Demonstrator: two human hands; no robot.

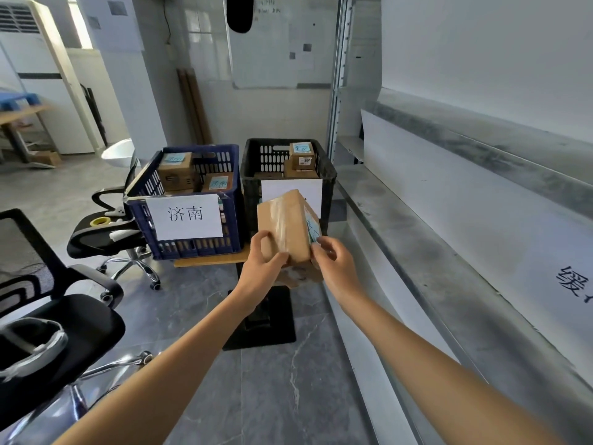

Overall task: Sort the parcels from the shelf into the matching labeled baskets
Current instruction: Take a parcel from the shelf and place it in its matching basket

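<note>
I hold a small brown cardboard parcel (pixel 285 224) with clear tape and a blue label on its right face, tilted, in front of the black basket (pixel 253 178). My left hand (pixel 264 261) grips its lower left corner. My right hand (pixel 330 263) pinches its lower right edge by the label. The blue basket (pixel 234 200) to the left bears a white label reading 济南 and holds a few brown parcels (pixel 176 171). The black basket also holds parcels (pixel 300 160); its white label is mostly hidden behind the held parcel.
Both baskets stand on a small wooden table (pixel 208 261) with a black pedestal base (pixel 266 322). A grey metal shelf (pixel 449 252) runs along the right. Black office chairs (pixel 106 229) stand at left, one with a tape roll (pixel 98 221) on its seat.
</note>
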